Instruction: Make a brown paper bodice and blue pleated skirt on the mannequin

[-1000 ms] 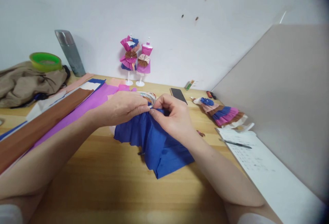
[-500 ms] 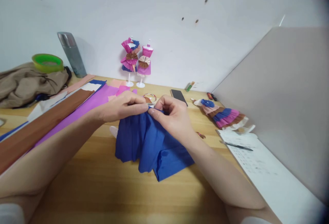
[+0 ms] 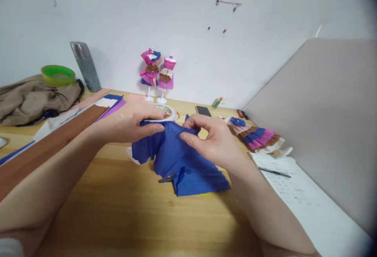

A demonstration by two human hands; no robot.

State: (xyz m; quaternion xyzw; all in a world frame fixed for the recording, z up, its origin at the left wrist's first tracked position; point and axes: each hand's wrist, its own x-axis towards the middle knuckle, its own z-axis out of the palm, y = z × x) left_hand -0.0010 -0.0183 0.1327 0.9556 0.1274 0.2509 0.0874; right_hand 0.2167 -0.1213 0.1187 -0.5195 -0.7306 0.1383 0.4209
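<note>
A length of blue crepe paper [image 3: 194,176] hangs in loose folds between my hands, its lower end lying on the wooden table [image 3: 118,217]. My left hand [image 3: 129,119] pinches the upper edge at the left, thumb toward me and fingers behind. At the right, my right hand [image 3: 213,137] grips the same edge between thumb and bent fingers. Just behind the paper is a white tape roll [image 3: 170,111], partly covered by my left hand and the paper. A dark metal tip [image 3: 165,180] sticks out from under the paper; the rest is hidden.
Brown paper strips [image 3: 59,143] and other coloured ones lie to the left. Two small dressed stands [image 3: 166,76] are by the wall, with a phone [image 3: 203,111] nearby. On the right are a layered paper dress [image 3: 259,135], a written sheet [image 3: 300,194] and a pen [image 3: 275,172].
My hands have moved apart along the blue paper's upper edge, stretching it between them. The tape roll and the dark metal tip have come into sight.
</note>
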